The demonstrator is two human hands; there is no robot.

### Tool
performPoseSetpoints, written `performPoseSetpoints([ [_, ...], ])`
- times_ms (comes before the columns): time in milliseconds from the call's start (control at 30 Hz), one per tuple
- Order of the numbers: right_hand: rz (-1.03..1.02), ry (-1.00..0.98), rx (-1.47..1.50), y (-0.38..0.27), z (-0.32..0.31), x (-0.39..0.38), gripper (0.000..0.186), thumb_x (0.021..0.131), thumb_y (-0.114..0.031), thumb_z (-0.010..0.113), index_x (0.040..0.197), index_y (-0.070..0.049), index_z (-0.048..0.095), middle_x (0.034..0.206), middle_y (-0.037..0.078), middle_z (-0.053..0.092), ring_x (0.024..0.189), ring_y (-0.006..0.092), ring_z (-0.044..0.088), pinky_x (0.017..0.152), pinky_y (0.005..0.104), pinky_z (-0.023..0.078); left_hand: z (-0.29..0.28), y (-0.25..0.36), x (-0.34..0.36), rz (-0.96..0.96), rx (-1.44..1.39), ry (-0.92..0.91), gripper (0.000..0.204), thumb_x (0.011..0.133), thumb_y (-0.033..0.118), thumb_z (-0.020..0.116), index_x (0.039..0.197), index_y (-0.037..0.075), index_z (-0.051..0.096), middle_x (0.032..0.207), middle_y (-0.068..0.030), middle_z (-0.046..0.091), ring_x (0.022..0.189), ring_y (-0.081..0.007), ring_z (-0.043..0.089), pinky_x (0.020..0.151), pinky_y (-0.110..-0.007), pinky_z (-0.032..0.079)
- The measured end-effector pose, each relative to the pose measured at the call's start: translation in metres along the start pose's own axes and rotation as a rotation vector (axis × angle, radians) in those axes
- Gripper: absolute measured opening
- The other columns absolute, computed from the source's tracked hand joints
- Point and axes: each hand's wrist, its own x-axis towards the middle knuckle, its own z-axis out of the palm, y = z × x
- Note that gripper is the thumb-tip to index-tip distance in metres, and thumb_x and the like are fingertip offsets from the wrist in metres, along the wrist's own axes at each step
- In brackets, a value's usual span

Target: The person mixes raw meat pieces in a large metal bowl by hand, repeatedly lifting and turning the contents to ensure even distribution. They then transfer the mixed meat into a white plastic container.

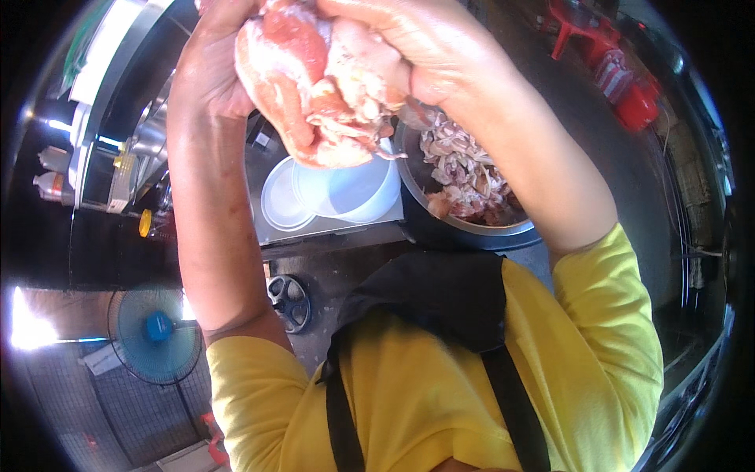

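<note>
Between both my hands, raised close at the top, is a large piece of raw meat (291, 86), pink with pale skin, perhaps poultry. My left hand (214, 75) is closed against its left side. My right hand (413, 39) grips it from the right. Most of my fingers are out of sight behind the meat or beyond the top edge. Below it stands a round translucent plastic tub (358, 193), with a pale round lid (281, 200) beside it. Just right of the tub, partly covered by my right forearm, a wide metal bowl (487, 230) holds many cut raw pieces (464, 169).
The tub and lid rest on a metal surface (330, 234). Shelving with bottles (53, 186) and a yellow-capped jar (146, 223) stands at the left. Lower left is a blue fan (160, 326). Red plastic stools (578, 31) and a red container (635, 102) sit at the far right.
</note>
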Motion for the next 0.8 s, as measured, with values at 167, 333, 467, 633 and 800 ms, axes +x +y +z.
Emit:
performPoseSetpoints([
  [167,-0.162,0.233,-0.045,0.077,0.000,0.003,0.046,0.072,0.000,0.072,0.113,0.001,0.051,0.097,0.011,0.061,0.082,0.0201,0.066,0.062,0.0316,0.055,-0.003,-0.023,-0.049,0.057,0.172,0.402,0.041,0.083,0.015,0.067,0.119,0.004,0.053,0.113,-0.0110,0.062,0.102,-0.0240,0.063,0.091,-0.039,0.053],
  [333,0.507,0.373,-0.121,0.156,-0.048,0.001,0.023,0.077,-0.002,0.069,0.098,-0.008,0.062,0.076,0.002,0.062,0.052,0.0074,0.057,0.040,0.0226,0.046,-0.077,-0.094,-0.099,-0.303,-0.009,0.483,0.046,0.082,0.017,0.067,0.122,0.002,0.051,0.111,-0.0121,0.062,0.103,-0.0235,0.063,0.093,-0.038,0.052],
  [467,0.969,0.060,-0.277,0.186,-0.105,-0.017,0.020,0.083,-0.012,0.068,0.101,-0.009,0.062,0.092,0.006,0.065,0.082,0.0165,0.065,0.067,0.0344,0.054,-0.111,-0.155,-0.147,-0.668,0.422,0.588,0.029,0.085,0.017,0.065,0.111,0.005,0.060,0.097,-0.0067,0.064,0.090,-0.0173,0.063,0.077,-0.031,0.054],
  [633,0.892,0.112,-0.553,0.160,-0.111,-0.016,0.049,0.089,-0.020,0.063,0.133,-0.005,0.049,0.133,0.014,0.050,0.127,0.0300,0.042,0.095,0.0530,0.041,-0.105,-0.169,-0.171,-0.767,0.993,0.364,0.034,0.084,0.021,0.064,0.112,0.003,0.063,0.102,-0.0094,0.065,0.094,-0.0204,0.062,0.078,-0.035,0.051],
  [800,0.717,0.259,-0.796,0.119,-0.155,-0.028,0.036,0.090,-0.026,0.062,0.120,-0.006,0.058,0.116,0.009,0.060,0.102,0.0198,0.057,0.080,0.0345,0.049,-0.066,-0.175,-0.158,-0.621,1.456,0.197,0.044,0.077,0.036,0.065,0.109,0.005,0.066,0.103,-0.0267,0.065,0.095,-0.0371,0.064,0.083,-0.043,0.050],
])
